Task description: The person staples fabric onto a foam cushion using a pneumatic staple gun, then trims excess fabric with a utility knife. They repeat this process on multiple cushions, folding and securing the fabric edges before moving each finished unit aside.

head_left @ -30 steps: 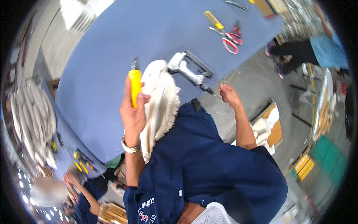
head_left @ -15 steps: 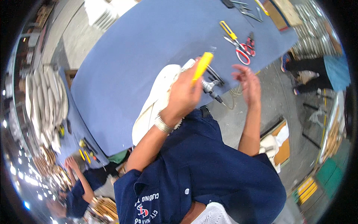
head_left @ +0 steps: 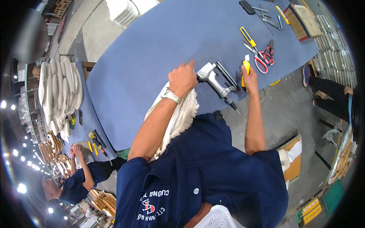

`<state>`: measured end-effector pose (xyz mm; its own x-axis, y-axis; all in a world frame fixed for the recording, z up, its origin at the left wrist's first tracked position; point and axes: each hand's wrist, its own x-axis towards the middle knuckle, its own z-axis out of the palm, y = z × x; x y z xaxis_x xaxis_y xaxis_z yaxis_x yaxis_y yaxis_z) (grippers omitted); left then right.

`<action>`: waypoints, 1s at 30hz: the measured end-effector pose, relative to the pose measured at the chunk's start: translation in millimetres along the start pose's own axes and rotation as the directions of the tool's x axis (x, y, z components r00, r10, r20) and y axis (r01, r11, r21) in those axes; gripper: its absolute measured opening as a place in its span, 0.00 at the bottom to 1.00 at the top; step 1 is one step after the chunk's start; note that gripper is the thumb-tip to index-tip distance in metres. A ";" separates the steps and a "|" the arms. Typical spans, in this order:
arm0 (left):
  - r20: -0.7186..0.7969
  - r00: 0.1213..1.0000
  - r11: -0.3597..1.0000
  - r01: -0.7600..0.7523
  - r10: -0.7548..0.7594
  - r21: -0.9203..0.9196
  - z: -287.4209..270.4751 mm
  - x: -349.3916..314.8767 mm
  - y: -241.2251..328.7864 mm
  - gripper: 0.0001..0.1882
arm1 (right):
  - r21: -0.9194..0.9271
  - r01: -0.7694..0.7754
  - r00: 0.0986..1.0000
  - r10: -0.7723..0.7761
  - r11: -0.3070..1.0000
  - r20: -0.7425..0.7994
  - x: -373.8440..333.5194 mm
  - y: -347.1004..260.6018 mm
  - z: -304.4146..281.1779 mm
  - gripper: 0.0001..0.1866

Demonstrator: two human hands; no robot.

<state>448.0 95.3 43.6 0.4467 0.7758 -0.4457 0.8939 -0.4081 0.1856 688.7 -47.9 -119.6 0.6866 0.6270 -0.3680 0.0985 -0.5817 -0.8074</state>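
Observation:
My right hand (head_left: 249, 80) is closed around a yellow utility knife (head_left: 246, 67), its tip pointing away from me over the table's right side. My left hand (head_left: 182, 80), with a metal watch on the wrist, is curled over the far end of a cream fabric-covered pad (head_left: 185, 114). That pad has a frayed edge and leans against my front; my forearm hides part of it. Between my hands a silver staple gun (head_left: 217, 80) lies on the blue-grey table (head_left: 152, 49), its hose running toward the table edge.
Red-handled scissors (head_left: 260, 62), pliers (head_left: 268, 53) and a yellow screwdriver (head_left: 248, 37) lie beyond my right hand. A wooden box (head_left: 303, 22) stands at the far right corner. Stacked cream pads (head_left: 57, 91) are at left. One person (head_left: 85, 176) works at lower left; another (head_left: 330, 85) stands at right.
The yellow utility knife has passed from my left hand to my right. My left hand has moved onto the pad's far end, and the staple gun shows more fully.

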 end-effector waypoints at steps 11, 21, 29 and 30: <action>-0.650 0.652 0.686 -0.265 -0.390 -0.678 -159.6 -172.3 -236.1 0.20 | 0.294 0.290 0.927 -0.344 0.911 0.149 -50.0 -29.5 21.0 0.23; -0.137 0.602 -0.153 -0.404 -0.787 -0.902 102.7 -258.9 -250.2 0.36 | 0.362 0.321 0.575 -0.484 0.875 0.660 -183.3 -164.0 123.9 0.20; -0.003 0.696 -0.339 -0.354 -0.718 -0.872 214.0 -233.5 -264.8 0.30 | -0.076 -0.111 0.619 0.129 0.991 0.775 -257.6 -80.9 243.7 0.34; -0.012 0.712 -0.283 -0.296 -0.702 -0.912 212.3 -234.2 -268.3 0.27 | -0.089 -0.160 0.658 0.174 0.983 0.733 -264.2 -79.5 249.6 0.35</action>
<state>95.5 -79.0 -87.7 -0.3095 0.8447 -0.4368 -0.3508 0.3255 0.8781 319.7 -38.0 -73.3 -0.0591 0.6911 -0.7203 0.0514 -0.7185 -0.6936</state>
